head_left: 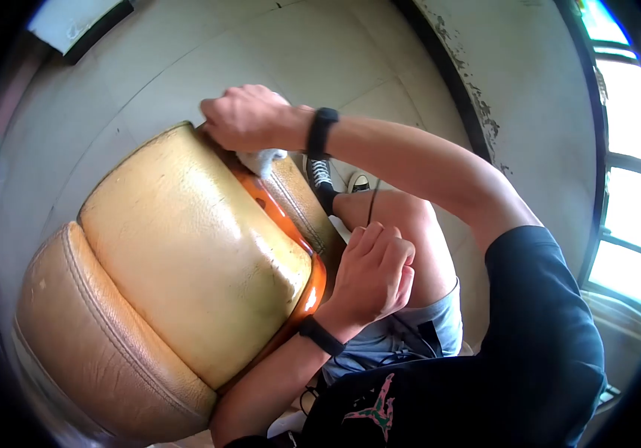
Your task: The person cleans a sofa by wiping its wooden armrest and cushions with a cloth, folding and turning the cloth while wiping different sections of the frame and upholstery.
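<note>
My right hand (242, 116) reaches over the top edge of a tan leather armchair (193, 246). Its fingers are closed round a white cloth (262, 160), part of which hangs below the palm beside the orange glossy wooden trim (313, 287). My left hand (374, 269) is curled closed over my lap, just right of that trim. A thin black cable (373, 203) runs up out of its fingers, and more black cord lies on my shorts below. What sits inside the left fist is mostly hidden. Both wrists wear black bands.
The chair's rounded, stitched cushion (104, 336) fills the lower left. My bent knee (402, 216) and sneakers (320, 172) are close to its right side. Pale floor tiles (320, 52) run behind. A wall with peeling paint (514, 75) and bright windows (626, 179) stand at right.
</note>
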Demonstrator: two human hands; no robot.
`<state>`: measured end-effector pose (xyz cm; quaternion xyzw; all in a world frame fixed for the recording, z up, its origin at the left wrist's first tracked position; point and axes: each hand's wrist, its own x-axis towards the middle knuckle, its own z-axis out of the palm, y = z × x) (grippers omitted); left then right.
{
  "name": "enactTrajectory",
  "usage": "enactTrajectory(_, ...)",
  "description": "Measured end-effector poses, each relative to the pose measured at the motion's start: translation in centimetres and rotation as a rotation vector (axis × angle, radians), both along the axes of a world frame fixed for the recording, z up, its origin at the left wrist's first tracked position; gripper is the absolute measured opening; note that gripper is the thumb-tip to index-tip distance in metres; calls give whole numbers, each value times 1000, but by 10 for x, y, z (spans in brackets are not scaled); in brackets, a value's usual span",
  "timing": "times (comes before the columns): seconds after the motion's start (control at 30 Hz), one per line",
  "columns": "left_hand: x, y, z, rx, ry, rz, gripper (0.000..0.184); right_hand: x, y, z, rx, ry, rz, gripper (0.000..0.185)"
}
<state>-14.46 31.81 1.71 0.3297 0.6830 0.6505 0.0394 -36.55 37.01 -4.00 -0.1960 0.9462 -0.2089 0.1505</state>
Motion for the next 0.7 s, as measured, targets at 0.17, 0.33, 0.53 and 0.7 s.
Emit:
enactTrajectory(0.17, 0, 3, 4, -18, 14, -4, 29, -24, -8, -17, -13, 66, -79, 24)
enactTrajectory(0.33, -1, 1, 4, 23, -9, 18, 27, 34, 5, -10, -19, 107, -86, 25)
enactTrajectory(0.53, -1, 4, 3, 3, -15, 2, 26, 50, 10, -13, -77, 149, -45, 21)
enactTrajectory(0.7, 0, 5, -5, -12, 0, -11, 26, 25, -2, -23, -103, 205, -166, 23)
